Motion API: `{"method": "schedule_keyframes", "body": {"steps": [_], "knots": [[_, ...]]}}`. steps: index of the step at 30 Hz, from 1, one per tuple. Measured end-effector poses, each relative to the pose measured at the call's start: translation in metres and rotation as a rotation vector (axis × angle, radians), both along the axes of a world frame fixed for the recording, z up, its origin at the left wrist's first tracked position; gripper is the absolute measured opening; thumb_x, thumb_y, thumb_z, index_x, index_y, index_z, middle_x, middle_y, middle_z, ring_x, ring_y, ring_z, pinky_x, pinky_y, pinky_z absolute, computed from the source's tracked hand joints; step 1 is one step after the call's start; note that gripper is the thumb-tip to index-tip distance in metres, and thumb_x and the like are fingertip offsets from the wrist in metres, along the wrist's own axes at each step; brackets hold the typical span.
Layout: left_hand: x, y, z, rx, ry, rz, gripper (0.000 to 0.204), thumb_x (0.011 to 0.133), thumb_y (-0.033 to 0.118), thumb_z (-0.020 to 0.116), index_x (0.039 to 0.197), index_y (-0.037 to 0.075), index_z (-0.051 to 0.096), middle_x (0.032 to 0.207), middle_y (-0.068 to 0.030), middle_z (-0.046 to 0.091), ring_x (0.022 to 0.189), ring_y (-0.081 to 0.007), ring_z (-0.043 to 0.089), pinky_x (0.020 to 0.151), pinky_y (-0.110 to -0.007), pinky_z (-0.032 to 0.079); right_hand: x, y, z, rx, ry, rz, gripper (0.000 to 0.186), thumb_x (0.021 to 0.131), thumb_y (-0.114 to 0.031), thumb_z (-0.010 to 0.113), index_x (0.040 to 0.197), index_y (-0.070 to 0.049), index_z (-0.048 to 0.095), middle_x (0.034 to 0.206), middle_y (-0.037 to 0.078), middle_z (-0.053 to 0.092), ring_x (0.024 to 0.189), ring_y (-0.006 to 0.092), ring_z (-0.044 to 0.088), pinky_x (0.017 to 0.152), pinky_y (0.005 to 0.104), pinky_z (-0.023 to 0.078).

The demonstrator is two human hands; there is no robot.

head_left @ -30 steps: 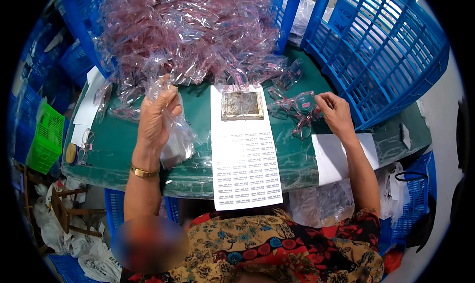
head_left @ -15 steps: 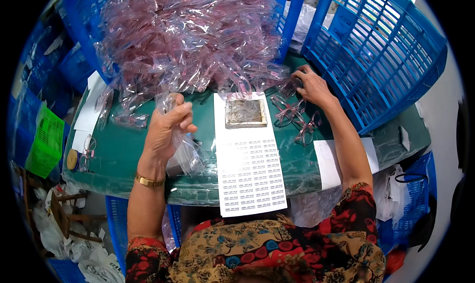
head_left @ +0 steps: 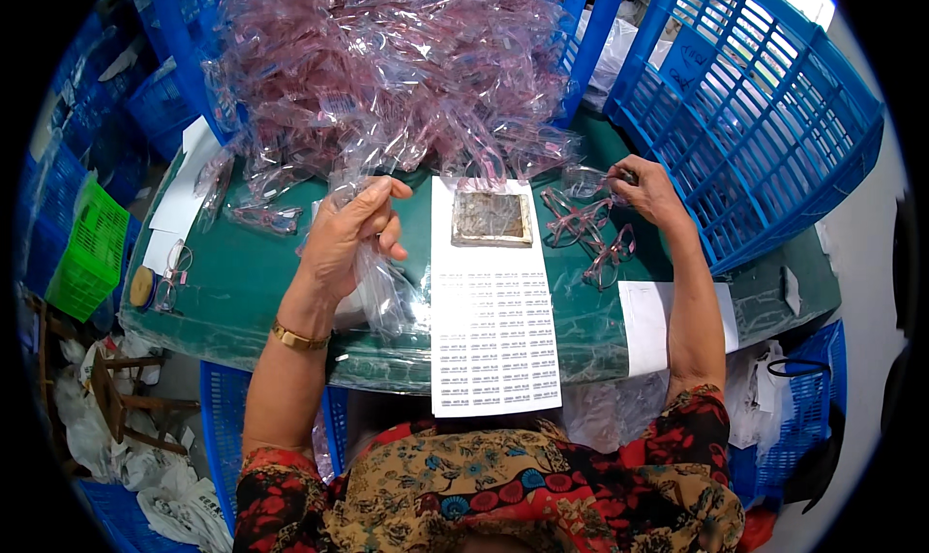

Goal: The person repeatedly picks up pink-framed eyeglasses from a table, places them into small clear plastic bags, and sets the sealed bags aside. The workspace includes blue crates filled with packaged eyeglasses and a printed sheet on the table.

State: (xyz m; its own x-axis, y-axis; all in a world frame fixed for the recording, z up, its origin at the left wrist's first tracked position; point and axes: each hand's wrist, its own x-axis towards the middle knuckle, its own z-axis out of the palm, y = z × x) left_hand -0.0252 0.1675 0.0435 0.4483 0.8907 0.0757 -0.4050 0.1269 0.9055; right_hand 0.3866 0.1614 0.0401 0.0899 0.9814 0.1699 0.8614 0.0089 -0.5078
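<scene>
My left hand [head_left: 358,229] is closed on clear plastic bags [head_left: 382,292], which hang below its fingers and stick out above them. At the right, my right hand [head_left: 653,195] has its fingers pinched together, with something small and dark at the tips that I cannot make out. Just left of those fingertips lies clear plastic wrap [head_left: 585,180]. Pink-framed glasses [head_left: 576,222] and another pair of glasses [head_left: 610,255] rest below it on the green table [head_left: 281,330]. Between my hands is a white sheet of printed labels [head_left: 494,359], with a small light-rimmed rectangular block [head_left: 492,217] on it.
A large heap of bagged pink glasses [head_left: 387,69] spills from a blue crate [head_left: 189,59] at the far side. Another blue crate [head_left: 755,118] leans at the right. White paper [head_left: 668,311] lies near my right forearm; loose glasses [head_left: 174,277] sit at the far left.
My right hand has drawn back slightly to the right and toward me, its fingers now pinched. The left hand stays closed on the bags. The whole view has shifted a little.
</scene>
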Motion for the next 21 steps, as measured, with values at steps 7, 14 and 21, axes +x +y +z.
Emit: {"method": "schedule_keyframes", "body": {"steps": [7,14,21], "knots": [[0.008,-0.007,0.001,0.106,0.133,0.102,0.033,0.094,0.027,0.056,0.105,-0.004,0.059,0.059,0.0049,0.035,0.051,-0.0054,0.042,0.045,-0.022,0.05,-0.061,-0.02,0.049,0.082,0.371,0.203,0.01,0.084,-0.012,0.067,0.089,-0.003,0.068,0.069,-0.003,0.054,0.059,0.0043,0.04,0.053,0.0217,0.033],[0.013,-0.006,-0.002,0.106,0.231,0.097,0.022,0.087,0.023,0.067,0.09,0.002,0.06,0.061,0.0035,0.044,0.049,-0.0049,0.043,0.04,-0.024,0.049,-0.159,-0.023,0.051,-0.046,0.444,0.54,0.009,0.082,-0.002,0.064,0.091,-0.001,0.067,0.079,0.0,0.061,0.068,0.0046,0.049,0.06,0.0215,0.041],[0.0,-0.002,-0.003,0.064,-0.042,0.172,0.021,0.092,0.025,0.061,0.084,0.006,0.056,0.063,0.0002,0.05,0.055,-0.0105,0.055,0.043,-0.022,0.049,-0.168,-0.004,0.027,0.03,0.856,0.401,0.016,0.089,-0.015,0.063,0.1,-0.005,0.066,0.086,-0.001,0.063,0.061,0.0016,0.045,0.052,0.0179,0.037]]}}
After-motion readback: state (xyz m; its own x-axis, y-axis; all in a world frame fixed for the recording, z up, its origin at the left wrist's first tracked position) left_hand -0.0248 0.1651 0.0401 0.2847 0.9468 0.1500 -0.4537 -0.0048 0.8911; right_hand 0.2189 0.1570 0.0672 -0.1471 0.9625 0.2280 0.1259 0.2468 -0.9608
